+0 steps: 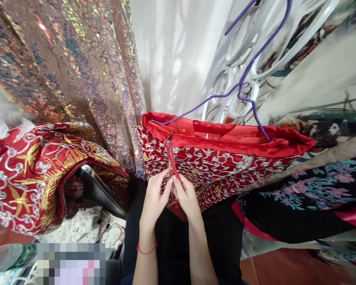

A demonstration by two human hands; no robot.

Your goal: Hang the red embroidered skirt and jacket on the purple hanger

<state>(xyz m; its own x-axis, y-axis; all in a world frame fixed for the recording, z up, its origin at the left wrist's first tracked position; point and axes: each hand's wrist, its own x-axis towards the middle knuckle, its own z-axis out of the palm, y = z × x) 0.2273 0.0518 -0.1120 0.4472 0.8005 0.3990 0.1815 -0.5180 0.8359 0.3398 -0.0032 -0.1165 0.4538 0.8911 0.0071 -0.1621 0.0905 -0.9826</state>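
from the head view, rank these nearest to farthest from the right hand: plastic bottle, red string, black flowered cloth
Nearest first, from the right hand:
1. red string, at its fingers
2. black flowered cloth, off to the right
3. plastic bottle, far left, low down

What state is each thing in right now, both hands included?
Left hand: closed, pinching the red cord.
Right hand: closed, pinching it too.
Red cord: drawn out from the waistband; knotted or not, cannot tell.
Red embroidered garment: on the hanger, waistband open.
Purple hanger: ends inside the waistband.
Sequinned fabric: hanging in folds.
Black floral garment: draped, unheld.
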